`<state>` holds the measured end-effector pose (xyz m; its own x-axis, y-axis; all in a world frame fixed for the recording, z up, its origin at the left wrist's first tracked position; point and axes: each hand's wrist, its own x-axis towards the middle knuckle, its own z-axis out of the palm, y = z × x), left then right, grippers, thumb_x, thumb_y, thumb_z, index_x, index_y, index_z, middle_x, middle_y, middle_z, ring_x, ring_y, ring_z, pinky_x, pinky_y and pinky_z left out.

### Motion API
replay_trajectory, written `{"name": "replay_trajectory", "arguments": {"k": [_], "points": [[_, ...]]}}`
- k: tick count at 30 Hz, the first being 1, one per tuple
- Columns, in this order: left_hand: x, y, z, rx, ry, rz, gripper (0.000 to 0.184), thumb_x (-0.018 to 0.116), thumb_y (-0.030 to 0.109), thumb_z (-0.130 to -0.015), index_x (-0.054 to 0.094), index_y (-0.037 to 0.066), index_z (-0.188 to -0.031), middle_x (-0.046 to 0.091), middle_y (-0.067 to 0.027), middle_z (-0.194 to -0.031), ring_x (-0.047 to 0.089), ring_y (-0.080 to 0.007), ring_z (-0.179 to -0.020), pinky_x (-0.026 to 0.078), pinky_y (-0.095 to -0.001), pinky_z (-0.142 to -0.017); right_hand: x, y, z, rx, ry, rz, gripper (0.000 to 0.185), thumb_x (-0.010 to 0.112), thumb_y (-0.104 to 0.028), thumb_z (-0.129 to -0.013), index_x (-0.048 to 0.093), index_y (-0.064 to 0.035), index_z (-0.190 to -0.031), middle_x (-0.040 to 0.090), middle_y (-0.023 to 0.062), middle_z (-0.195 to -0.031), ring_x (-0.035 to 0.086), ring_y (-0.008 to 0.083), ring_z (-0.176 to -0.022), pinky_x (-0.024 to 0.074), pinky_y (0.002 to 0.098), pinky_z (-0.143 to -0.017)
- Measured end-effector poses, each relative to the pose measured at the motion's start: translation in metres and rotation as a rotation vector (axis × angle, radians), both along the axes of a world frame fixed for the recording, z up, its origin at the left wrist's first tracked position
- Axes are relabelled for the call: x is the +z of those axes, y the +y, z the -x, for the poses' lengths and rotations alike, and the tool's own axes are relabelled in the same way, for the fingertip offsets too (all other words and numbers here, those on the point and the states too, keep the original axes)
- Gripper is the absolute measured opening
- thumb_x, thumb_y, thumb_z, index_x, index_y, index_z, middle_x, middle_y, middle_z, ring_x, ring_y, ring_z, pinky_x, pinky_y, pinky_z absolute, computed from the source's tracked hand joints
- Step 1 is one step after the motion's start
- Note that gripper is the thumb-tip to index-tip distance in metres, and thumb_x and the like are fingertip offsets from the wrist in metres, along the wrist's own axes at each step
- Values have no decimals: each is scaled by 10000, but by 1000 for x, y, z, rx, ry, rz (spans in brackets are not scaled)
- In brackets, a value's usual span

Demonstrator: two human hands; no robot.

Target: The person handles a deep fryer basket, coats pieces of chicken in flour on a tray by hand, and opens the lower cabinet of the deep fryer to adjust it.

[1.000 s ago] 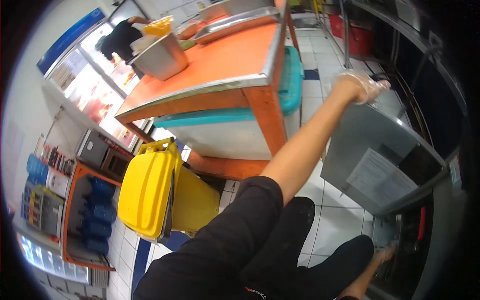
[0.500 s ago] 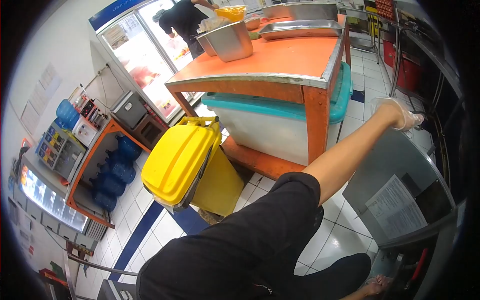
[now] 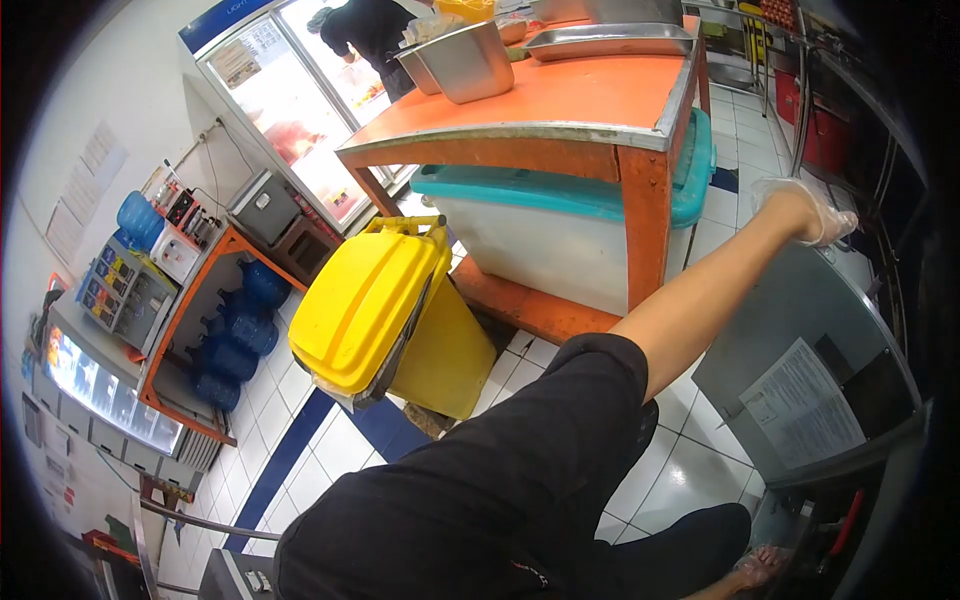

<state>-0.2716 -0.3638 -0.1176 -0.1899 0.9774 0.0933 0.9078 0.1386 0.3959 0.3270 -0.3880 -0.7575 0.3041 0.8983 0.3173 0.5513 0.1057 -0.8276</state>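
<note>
My left arm reaches out to the upper right, and my left hand (image 3: 818, 213), in a clear plastic glove, sits by the top edge of a grey metal door (image 3: 790, 370). Its fingers are bent; what they hold, if anything, is hidden. A printed sheet (image 3: 803, 403) is stuck to the door. Low at the right, my right hand (image 3: 762, 567), also in a clear glove, is by the dark opening below the door. Those fingers look curled, and I cannot make out what is in them. A red handle (image 3: 847, 526) lies close to this hand.
A yellow wheeled bin (image 3: 370, 310) stands beside an orange table (image 3: 560, 100) with steel pans (image 3: 610, 42) on it. Under the table is a cooler box with a turquoise lid (image 3: 520, 190). Another person (image 3: 365, 40) bends at a glass-door fridge. Blue water bottles (image 3: 240, 325) stand left.
The view has shifted slightly, so the room sits a little differently in it. Both hands keep about the same places. The person at the fridge has lowered an arm.
</note>
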Motion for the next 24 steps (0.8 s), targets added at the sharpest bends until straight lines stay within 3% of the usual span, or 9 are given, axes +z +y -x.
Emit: {"name": "replay_trajectory", "arguments": {"k": [2, 6, 8, 12, 15, 16, 19, 24], "points": [[12, -10, -3, 0, -2, 137, 822, 205, 685, -1026, 581, 92, -1453, 506, -205, -1536, 436, -413, -1447, 322, -499, -1199, 3, -1, 3, -23, -69, -5, 354, 504, -186, -1008, 534, -64, -1339, 439, 48, -844, 457, 228, -749, 395, 371, -742], [6, -5, -3, 19, 9, 105, 815, 209, 682, -1027, 585, 96, -1450, 509, -202, -1534, 438, -413, -1446, 322, -498, -1199, 5, -3, 4, -33, -167, -34, 287, 557, -165, -968, 595, -55, -1230, 531, 89, -885, 537, 259, -798, 446, 388, -783], [3, -6, -4, 54, -4, -10, 777, 337, 682, -993, 665, 77, -1354, 589, -212, -1447, 540, -389, -1361, 408, -474, -1131, 5, -3, 1, -68, -262, -43, 253, 584, -155, -948, 626, -50, -1175, 578, 109, -906, 576, 274, -822, 471, 397, -804], [1, 0, -1, 32, -13, -7, 787, 332, 682, -997, 654, 64, -1363, 571, -219, -1464, 524, -390, -1377, 399, -472, -1140, 4, 0, 0, -115, -474, -85, 190, 637, -135, -909, 687, -41, -1066, 671, 150, -947, 656, 305, -871, 522, 414, -845], [14, -15, -7, 34, -8, 97, 818, 229, 695, -1012, 602, 103, -1436, 501, -202, -1542, 430, -408, -1455, 308, -511, -1207, 2, 3, -1, -107, -560, -183, 160, 663, -125, -889, 718, -36, -1012, 717, 170, -968, 696, 320, -895, 547, 423, -866], [12, -13, -6, 31, -8, 99, 817, 227, 693, -1013, 600, 103, -1438, 498, -204, -1543, 425, -407, -1458, 306, -509, -1209, 5, 3, 4, -233, -587, -56, 17, 700, -30, -817, 713, -24, -827, 731, 186, -969, 709, 352, -928, 570, 466, -892], [10, -9, -5, 22, -19, 104, 821, 223, 696, -1013, 597, 104, -1441, 494, -207, -1545, 419, -406, -1463, 304, -504, -1212, 20, 10, 3, -215, -697, 93, 150, 688, -131, -833, 747, -10, -899, 741, 192, -1003, 710, 348, -962, 569, 436, -896], [5, -6, -2, 21, -23, 111, 821, 238, 696, -1010, 617, 87, -1411, 514, -222, -1516, 445, -407, -1438, 323, -500, -1198, 27, 15, -15, -212, -673, 61, 180, 664, -137, -837, 755, -19, -938, 742, 183, -1044, 711, 343, -991, 569, 430, -896]]}}
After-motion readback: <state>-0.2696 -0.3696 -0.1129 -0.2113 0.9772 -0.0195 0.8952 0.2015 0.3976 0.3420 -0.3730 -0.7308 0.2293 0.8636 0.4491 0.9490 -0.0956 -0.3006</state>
